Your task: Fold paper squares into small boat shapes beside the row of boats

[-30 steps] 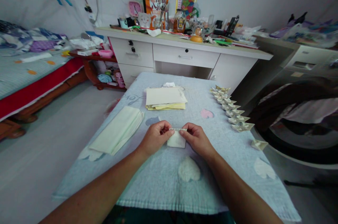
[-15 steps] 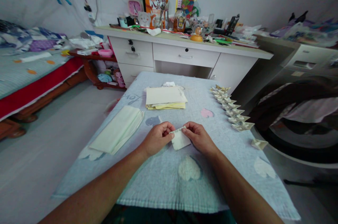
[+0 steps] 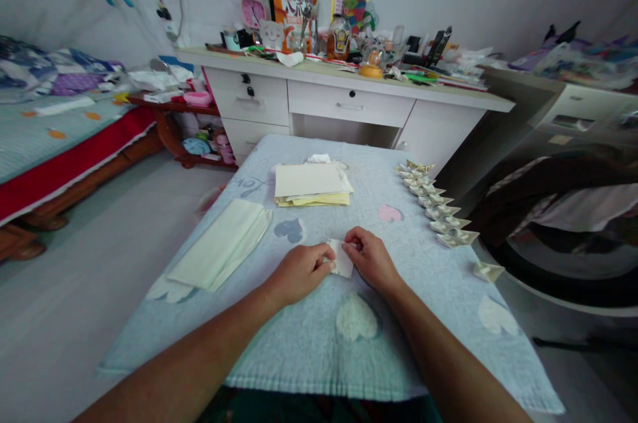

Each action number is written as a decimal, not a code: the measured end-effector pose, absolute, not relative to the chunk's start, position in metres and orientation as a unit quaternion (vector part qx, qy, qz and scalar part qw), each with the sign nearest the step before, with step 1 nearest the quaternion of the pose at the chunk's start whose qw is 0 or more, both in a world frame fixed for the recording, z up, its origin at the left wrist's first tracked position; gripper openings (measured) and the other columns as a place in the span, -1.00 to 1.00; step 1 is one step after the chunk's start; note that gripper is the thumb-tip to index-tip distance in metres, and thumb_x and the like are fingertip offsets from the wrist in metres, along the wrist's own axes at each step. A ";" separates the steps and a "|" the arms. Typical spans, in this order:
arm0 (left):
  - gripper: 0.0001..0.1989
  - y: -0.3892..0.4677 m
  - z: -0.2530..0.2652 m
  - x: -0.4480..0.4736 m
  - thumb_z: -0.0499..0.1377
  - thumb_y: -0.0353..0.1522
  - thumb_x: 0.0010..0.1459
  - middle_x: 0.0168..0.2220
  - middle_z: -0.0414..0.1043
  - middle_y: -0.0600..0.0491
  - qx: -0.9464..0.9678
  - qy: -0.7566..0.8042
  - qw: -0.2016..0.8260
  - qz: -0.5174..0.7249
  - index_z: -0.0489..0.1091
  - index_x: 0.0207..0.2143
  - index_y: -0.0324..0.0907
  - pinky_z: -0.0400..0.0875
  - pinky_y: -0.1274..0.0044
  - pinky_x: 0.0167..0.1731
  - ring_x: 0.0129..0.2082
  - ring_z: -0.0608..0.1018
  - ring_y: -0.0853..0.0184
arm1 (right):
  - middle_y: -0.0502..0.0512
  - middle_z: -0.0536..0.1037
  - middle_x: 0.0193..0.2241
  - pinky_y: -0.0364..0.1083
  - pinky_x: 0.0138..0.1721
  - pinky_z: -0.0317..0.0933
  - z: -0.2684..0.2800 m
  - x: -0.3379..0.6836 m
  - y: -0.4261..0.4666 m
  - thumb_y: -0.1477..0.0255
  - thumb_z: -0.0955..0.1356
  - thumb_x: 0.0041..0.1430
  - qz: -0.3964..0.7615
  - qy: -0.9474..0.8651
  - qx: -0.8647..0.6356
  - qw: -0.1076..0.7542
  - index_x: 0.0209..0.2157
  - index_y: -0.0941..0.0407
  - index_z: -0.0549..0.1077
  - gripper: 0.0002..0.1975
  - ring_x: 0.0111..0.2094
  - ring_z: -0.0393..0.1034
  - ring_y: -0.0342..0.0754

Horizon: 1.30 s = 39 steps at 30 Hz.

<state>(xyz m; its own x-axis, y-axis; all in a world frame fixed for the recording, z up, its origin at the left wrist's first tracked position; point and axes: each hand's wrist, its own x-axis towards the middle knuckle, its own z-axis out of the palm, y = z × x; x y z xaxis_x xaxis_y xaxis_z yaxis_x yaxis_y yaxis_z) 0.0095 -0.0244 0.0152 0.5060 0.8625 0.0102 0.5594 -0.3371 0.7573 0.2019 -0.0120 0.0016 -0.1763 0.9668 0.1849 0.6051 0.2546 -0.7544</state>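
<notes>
A small folded piece of pale paper (image 3: 341, 261) is between my two hands, just above or on the cloth near the middle of the table. My left hand (image 3: 305, 268) pinches its left edge with thumb and fingers. Closed on its upper right side is my right hand (image 3: 369, 257). Part of the paper is hidden behind the fingers. Along the table's right side runs a row of folded paper boats (image 3: 443, 211), and a single paper boat (image 3: 487, 271) sits nearer to me.
A stack of cream and yellow paper (image 3: 313, 181) lies farther back. Folded pale green sheets (image 3: 219, 243) rest on the left of the blue tablecloth (image 3: 299, 350). Beyond stands a cluttered white desk (image 3: 319, 104); a washing machine (image 3: 573, 143) is at the right.
The paper has turned in my hands and now shows a smaller face. My left hand has moved down from the upper edge to the left side; the right hand stays nearly in place.
</notes>
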 end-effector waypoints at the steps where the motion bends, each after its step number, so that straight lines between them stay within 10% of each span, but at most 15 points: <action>1: -0.81 -0.026 0.016 0.010 0.05 -0.29 0.20 -0.53 0.38 0.14 0.805 0.452 0.332 0.193 0.43 -0.29 -0.14 0.17 0.57 -0.45 -0.49 0.42 0.39 | -0.01 0.42 -0.45 -0.12 -0.30 0.10 0.002 0.201 -0.012 0.46 0.31 0.13 0.233 -0.735 -0.551 0.318 -0.36 0.11 0.39 -0.98 -0.36 0.26 -0.09; 13: -0.74 -0.015 -0.003 0.008 0.12 -0.45 0.17 -0.02 0.47 0.02 0.897 0.365 0.127 0.214 0.46 -0.09 -0.10 0.27 0.30 0.05 0.04 0.37 0.19 | 0.25 0.34 -0.01 0.09 -0.05 0.03 0.000 0.201 -0.019 0.19 0.32 0.15 0.042 -0.776 -0.610 0.154 0.03 0.09 0.32 -0.55 -0.05 0.16 0.17; 29: -0.75 -0.018 -0.010 0.007 0.10 -0.45 0.19 0.02 0.45 0.00 0.904 0.358 0.117 0.203 0.47 -0.10 -0.11 0.30 0.28 0.04 0.04 0.41 0.19 | 0.27 0.29 0.07 0.18 0.04 -0.04 0.001 0.209 -0.014 0.26 0.21 0.25 0.017 -0.741 -0.659 0.128 0.10 0.08 0.24 -0.59 0.05 0.12 0.19; 39: -0.74 -0.020 -0.006 0.007 0.11 -0.45 0.18 0.01 0.45 -0.01 0.896 0.365 0.131 0.215 0.47 -0.11 -0.10 0.27 0.28 0.05 0.04 0.39 0.19 | 0.32 0.22 0.13 0.20 0.11 -0.08 0.000 0.223 -0.016 -0.05 0.34 -0.01 0.065 -0.821 -0.549 0.145 0.18 0.13 0.16 -0.18 0.13 0.06 0.22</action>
<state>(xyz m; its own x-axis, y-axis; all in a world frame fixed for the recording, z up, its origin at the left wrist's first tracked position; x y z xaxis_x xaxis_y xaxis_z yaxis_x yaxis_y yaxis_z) 0.0070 -0.0198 -0.0060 0.6411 0.7111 0.2887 0.5983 -0.6986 0.3923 0.2230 -0.0165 0.0003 -0.3555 0.9195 0.1679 0.8820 0.3895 -0.2654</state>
